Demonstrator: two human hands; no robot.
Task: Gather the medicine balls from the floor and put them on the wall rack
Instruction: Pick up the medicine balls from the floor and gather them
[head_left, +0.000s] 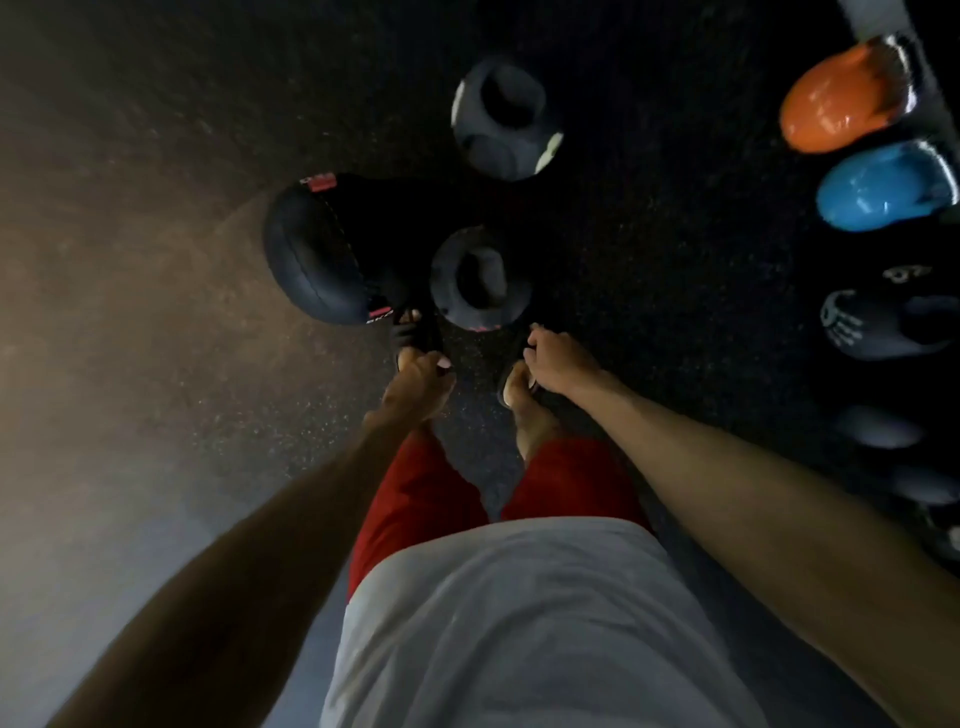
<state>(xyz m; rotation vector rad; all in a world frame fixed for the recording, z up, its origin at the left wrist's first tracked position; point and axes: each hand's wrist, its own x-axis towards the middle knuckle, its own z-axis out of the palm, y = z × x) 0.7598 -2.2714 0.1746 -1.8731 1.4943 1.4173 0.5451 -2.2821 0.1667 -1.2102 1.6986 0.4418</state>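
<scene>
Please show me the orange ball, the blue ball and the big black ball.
orange ball (836, 101): head view, its shiny front.
blue ball (878, 189): head view, its middle.
big black ball (311, 254): head view, its left panel.

- A large black ball (319, 254) with red labels is seen on the dark floor (649, 249), just beside a smaller grey ball (480, 280).
- A second grey ball (501, 119) is set farther off.
- An orange ball (841, 98), a blue ball (883, 187) and a hand-printed black ball (872, 322) are ranged along the right edge.
- The left hand (421, 379) and right hand (558, 361) are held low, loosely curled, with nothing gripped.
</scene>
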